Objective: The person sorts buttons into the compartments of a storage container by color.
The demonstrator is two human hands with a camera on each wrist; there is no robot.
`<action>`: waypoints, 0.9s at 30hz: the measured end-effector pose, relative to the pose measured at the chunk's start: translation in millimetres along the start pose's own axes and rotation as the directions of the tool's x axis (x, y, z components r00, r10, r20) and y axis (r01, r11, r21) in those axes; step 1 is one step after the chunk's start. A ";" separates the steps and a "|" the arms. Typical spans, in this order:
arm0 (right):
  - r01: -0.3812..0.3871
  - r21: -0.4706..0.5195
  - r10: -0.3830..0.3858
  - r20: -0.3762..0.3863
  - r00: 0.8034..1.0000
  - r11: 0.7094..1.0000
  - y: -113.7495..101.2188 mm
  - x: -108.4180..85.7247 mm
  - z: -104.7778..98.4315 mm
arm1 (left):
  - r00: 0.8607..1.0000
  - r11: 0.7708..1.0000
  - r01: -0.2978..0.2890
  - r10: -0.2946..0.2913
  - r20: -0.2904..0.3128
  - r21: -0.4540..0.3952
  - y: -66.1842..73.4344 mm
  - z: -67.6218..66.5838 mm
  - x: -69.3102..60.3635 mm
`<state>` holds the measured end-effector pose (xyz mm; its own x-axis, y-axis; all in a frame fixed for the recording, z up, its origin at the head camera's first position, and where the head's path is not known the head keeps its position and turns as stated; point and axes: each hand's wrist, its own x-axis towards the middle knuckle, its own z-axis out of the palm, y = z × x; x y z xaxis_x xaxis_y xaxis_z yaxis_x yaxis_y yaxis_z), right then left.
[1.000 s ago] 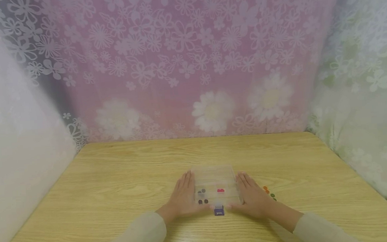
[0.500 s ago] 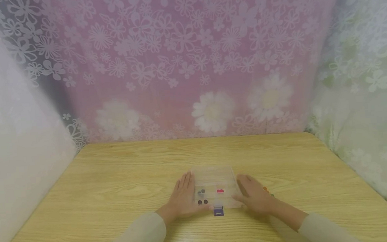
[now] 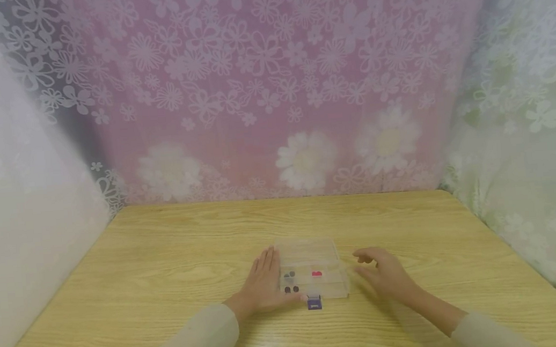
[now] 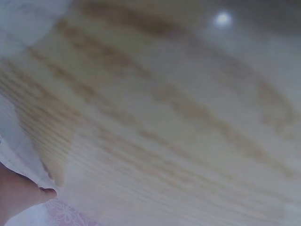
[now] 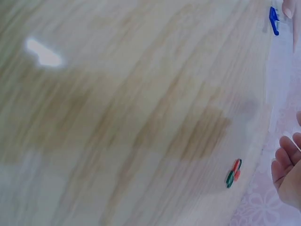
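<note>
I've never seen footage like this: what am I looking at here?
No machine here, just a person's bare left hand and right hand. The wide picture comes from a head camera, the other two from cameras worn on the wrists. On the wood-grain table lies a clear plastic box with a blue-purple latch; dark round pieces and a pinkish-red piece show inside. Green and orange-red pieces lie outside it. The left hand touches the box; the right hand is beside it, apparently holding nothing.

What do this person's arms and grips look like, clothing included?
The left sleeve and right sleeve look plain, pale cream. The left grip and right grip are bare human hands, without gloves; no cables or markings show.
</note>
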<state>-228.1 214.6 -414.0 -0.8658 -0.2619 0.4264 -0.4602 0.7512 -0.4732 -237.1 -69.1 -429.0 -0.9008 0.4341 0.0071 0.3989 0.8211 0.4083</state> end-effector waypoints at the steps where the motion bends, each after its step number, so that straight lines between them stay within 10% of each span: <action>1: 0.003 0.003 -0.003 -0.013 1.000 1.000 1.0 -0.4 -1.6 | 1.000 1.000 -0.001 0.001 -0.001 0.001 0.1 -0.2 -0.1; 27: -0.184 0.070 0.181 0.038 0.983 0.981 36.0 -31.2 -27.4 | 1.000 1.000 -0.001 0.001 0.006 0.012 -0.1 -1.0 0.3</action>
<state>-212.3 266.5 -423.2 -0.9418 -0.1445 0.3036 -0.3061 0.7424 -0.5959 -237.6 -69.4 -428.2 -0.8992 0.4375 0.0019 0.4022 0.8250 0.3970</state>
